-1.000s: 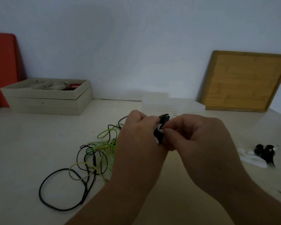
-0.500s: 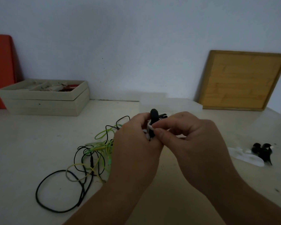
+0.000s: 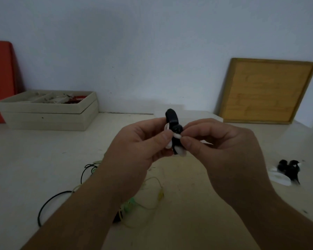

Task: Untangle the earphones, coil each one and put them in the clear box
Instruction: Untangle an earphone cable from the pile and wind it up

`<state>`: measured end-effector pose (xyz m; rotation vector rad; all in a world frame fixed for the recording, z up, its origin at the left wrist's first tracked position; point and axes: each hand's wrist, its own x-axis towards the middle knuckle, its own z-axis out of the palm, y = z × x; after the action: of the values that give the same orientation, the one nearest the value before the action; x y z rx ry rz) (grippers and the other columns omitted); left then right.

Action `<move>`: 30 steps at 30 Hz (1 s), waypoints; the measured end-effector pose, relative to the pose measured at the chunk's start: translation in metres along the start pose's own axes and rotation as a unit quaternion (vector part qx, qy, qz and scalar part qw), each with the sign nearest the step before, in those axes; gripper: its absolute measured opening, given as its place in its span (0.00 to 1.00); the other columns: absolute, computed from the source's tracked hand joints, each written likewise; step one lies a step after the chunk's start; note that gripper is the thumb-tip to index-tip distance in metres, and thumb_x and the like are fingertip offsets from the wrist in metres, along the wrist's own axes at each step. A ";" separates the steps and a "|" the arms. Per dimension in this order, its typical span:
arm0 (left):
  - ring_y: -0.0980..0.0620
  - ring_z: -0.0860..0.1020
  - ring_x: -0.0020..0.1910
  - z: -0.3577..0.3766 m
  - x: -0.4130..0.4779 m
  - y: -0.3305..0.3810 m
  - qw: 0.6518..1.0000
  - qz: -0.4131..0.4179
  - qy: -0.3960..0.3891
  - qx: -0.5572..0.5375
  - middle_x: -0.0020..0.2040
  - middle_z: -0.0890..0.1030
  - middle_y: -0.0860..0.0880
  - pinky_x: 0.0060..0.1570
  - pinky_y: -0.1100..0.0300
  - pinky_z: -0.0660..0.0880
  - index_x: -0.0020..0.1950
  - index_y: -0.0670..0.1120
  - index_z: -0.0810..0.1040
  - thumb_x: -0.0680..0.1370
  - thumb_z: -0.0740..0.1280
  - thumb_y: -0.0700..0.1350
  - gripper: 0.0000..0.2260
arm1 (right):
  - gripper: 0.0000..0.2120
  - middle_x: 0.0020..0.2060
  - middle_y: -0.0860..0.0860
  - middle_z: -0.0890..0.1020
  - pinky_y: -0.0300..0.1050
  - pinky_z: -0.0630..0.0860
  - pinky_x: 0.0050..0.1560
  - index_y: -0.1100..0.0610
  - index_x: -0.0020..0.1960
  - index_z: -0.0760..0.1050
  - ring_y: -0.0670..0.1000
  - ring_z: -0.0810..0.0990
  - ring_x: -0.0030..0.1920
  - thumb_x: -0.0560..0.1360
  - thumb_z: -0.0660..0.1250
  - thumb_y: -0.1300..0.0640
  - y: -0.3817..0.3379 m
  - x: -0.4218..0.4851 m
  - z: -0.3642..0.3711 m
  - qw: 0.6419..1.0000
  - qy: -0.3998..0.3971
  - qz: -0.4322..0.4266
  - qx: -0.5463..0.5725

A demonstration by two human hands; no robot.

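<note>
The fingers (image 3: 163, 137) of the left hand (image 3: 139, 147) are curled, thumb and forefinger pinching a black earphone coil (image 3: 172, 118) held upright above the middle of the desk (image 3: 34, 159). The right hand (image 3: 224, 147) meets it from the other side, its thumb and forefinger pinching the white tie (image 3: 181, 152) that wraps the coil's waist; its other fingers are bent and hold nothing. The coil's top loop stands out above both hands. Just behind them, near the desk's rear edge, sits the clear box (image 3: 197, 114), partly hidden. Under the left forearm lies a tangle of black cable (image 3: 49, 202) and yellow-green cable (image 3: 153, 179), spread toward the desk's left front. Near the right edge rests another black bundle (image 3: 287, 170) beside a white piece (image 3: 280, 179). At the rear left corner are 2 stacked beige trays (image 3: 47, 116), with a red board (image 3: 0, 78) behind them; a wooden board (image 3: 266, 91) leans on the wall at the rear right.
</note>
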<state>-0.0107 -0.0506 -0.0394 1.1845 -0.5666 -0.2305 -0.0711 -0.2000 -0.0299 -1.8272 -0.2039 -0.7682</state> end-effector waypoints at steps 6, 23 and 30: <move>0.42 0.84 0.46 -0.005 0.001 -0.002 0.998 -0.030 -0.034 0.033 0.49 0.86 0.42 0.48 0.54 0.82 0.57 0.43 0.82 0.72 0.66 0.42 0.16 | 0.03 0.34 0.49 0.86 0.40 0.81 0.39 0.50 0.38 0.82 0.49 0.85 0.36 0.64 0.73 0.55 -0.001 0.004 -0.009 0.997 -0.019 0.059 0.046; 0.41 0.79 0.41 0.000 -0.001 -0.002 0.995 -0.080 0.005 0.053 0.45 0.82 0.32 0.50 0.51 0.81 0.53 0.37 0.84 0.73 0.67 0.33 0.11 | 0.09 0.42 0.53 0.87 0.51 0.83 0.48 0.56 0.50 0.84 0.53 0.87 0.44 0.71 0.72 0.61 0.010 0.008 -0.014 0.983 -0.094 0.147 0.050; 0.43 0.78 0.39 0.005 -0.001 -0.001 0.995 -0.090 0.017 0.045 0.39 0.84 0.42 0.51 0.48 0.82 0.55 0.36 0.82 0.77 0.64 0.30 0.11 | 0.10 0.41 0.54 0.87 0.51 0.83 0.46 0.54 0.45 0.84 0.55 0.87 0.43 0.65 0.72 0.57 0.012 0.008 -0.015 0.978 -0.083 0.169 0.091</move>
<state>-0.0139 -0.0544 -0.0396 1.3259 -0.4448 -0.3400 -0.0653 -0.2199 -0.0322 -1.6916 -0.0657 -0.3483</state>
